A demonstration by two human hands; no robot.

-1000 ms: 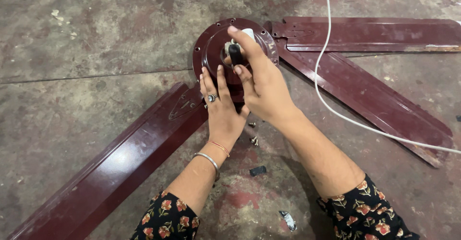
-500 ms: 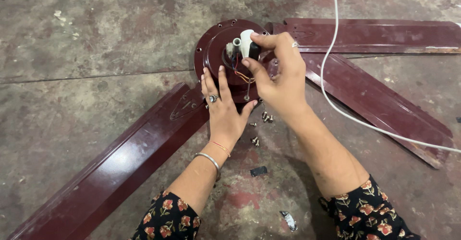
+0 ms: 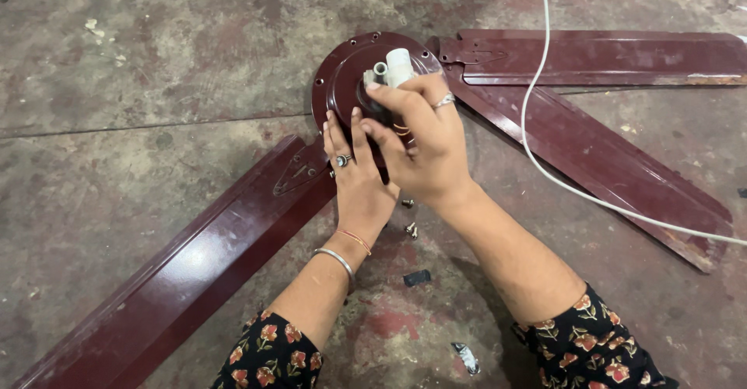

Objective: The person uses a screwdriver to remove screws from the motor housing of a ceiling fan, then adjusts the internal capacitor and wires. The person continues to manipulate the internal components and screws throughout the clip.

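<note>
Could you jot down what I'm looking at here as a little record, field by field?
Setting: stained concrete floor
Main thing: dark red ceiling fan motor housing with three blades
Left hand: flat on the housing, palm down
Right hand: fingers curled at the white hub parts in the centre
Loose bits: small screws by the wrists
Cable: white cord lies across the blades

floor (image 3: 156,70): bare concrete, grey with worn reddish patches, pretty stained
crack (image 3: 156,124): thin line running across the left side
light: soft, even
</note>
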